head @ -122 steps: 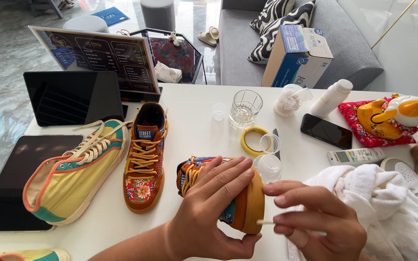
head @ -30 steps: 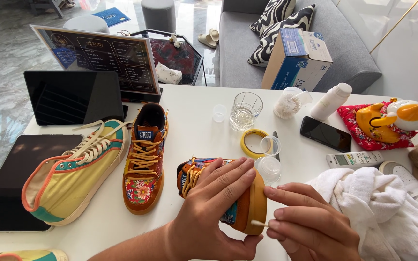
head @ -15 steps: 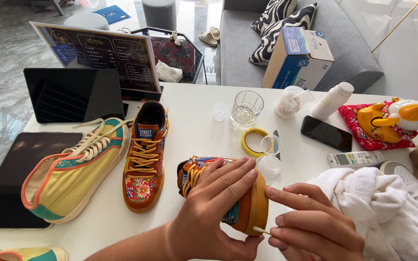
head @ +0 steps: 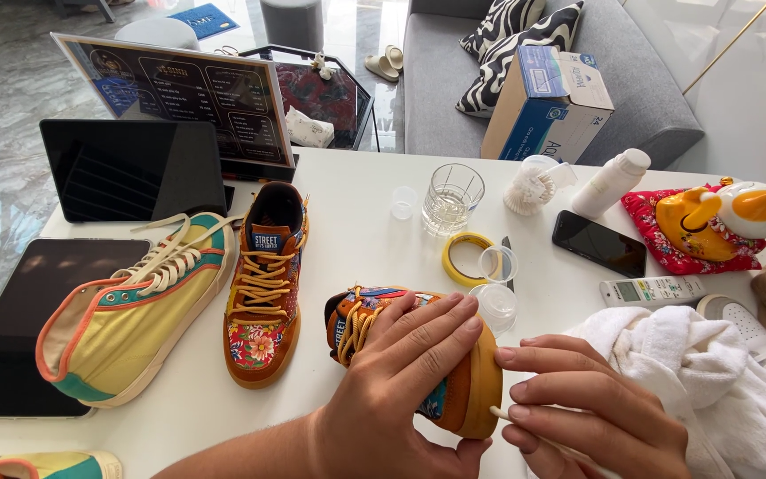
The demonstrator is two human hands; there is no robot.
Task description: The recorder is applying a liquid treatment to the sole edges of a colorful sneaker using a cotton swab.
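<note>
One small orange floral canvas sneaker, likely light and pliable, lay sideways; left hand pressed flat on it, right hand pinching a thin white swab stick.

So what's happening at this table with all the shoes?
A person's left hand presses an orange shoe on its side against the white table. The right hand holds a thin stick with its tip at the shoe's heel edge. A matching shoe and a yellow sneaker sit to the left, a white towel on the right.
</note>
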